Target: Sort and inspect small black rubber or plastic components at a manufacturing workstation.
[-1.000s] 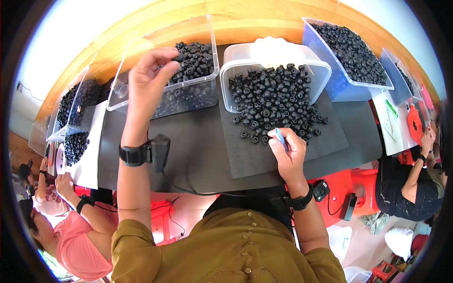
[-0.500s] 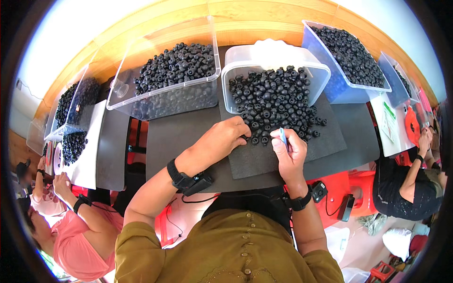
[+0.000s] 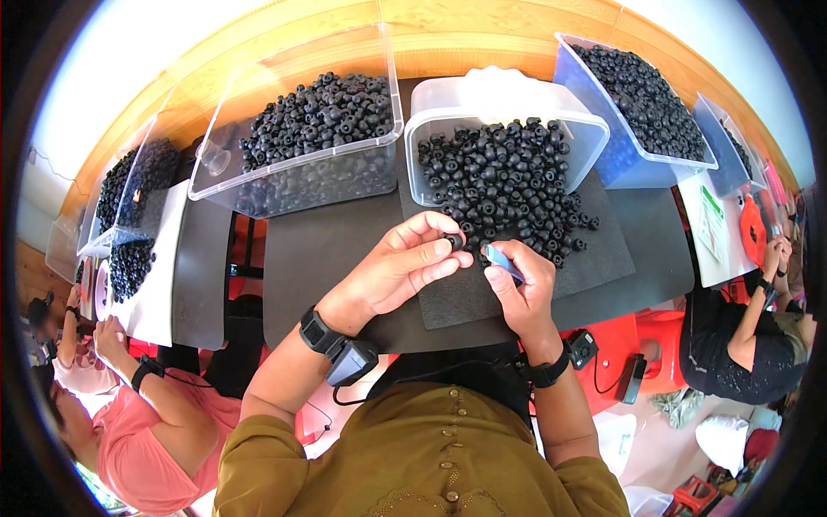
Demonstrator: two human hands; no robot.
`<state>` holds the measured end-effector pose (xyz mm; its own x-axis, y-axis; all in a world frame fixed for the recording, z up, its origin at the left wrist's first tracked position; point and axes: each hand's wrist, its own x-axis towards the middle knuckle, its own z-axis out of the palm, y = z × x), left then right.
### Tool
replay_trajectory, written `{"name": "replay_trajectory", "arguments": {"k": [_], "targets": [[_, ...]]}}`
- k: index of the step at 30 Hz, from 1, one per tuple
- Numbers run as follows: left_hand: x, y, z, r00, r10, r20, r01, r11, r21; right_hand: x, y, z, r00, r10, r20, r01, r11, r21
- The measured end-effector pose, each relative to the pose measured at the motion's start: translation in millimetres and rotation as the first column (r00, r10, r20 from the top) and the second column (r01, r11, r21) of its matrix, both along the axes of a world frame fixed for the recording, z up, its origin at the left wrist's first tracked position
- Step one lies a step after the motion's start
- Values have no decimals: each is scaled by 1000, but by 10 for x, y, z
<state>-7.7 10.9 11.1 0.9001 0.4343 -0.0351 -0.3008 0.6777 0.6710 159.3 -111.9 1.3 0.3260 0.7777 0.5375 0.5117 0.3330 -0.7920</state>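
Observation:
Between the thumb and fingers of my left hand (image 3: 383, 274) is one small black round piece with a hole (image 3: 453, 242), held just above the near edge of the pile. My right hand (image 3: 527, 289), close beside it, grips a small blue-handled tool (image 3: 503, 262); its tip points toward the left hand, and its exact kind cannot be made out. A heap of similar black pieces (image 3: 504, 194) spills from a clear plastic bin tipped on its side (image 3: 594, 142) onto a dark mat (image 3: 594, 258).
A clear bin of black pieces (image 3: 293, 194) stands left of the tipped one, and a bluish bin (image 3: 633, 172) stands to the right. The dark table (image 3: 319, 250) runs beneath. Other people sit at both sides: a pink-clothed person (image 3: 142, 439) at left, a dark-clothed person (image 3: 724, 353) at right.
My left hand has come back from the pile's edge and turned up, now showing a black piece in its fingers. My right hand has shifted slightly, tilting the blue tool toward it.

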Motion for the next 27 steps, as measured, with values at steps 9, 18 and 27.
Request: {"name": "replay_trajectory", "arguments": {"k": [9,18,27], "targets": [[-4,26,-116,996,-32,78,45,984,-171,-14,14,7,994,3,105,-2,1000,-13],[2,-8,-154,997,-35,64,41,995,-91,-49,34,47,973,1,232,7,999,-35],[-10,-12,-176,997,-52,49,53,998,-19,-59,31,49,967,-18,254,30,998,-46]]}}
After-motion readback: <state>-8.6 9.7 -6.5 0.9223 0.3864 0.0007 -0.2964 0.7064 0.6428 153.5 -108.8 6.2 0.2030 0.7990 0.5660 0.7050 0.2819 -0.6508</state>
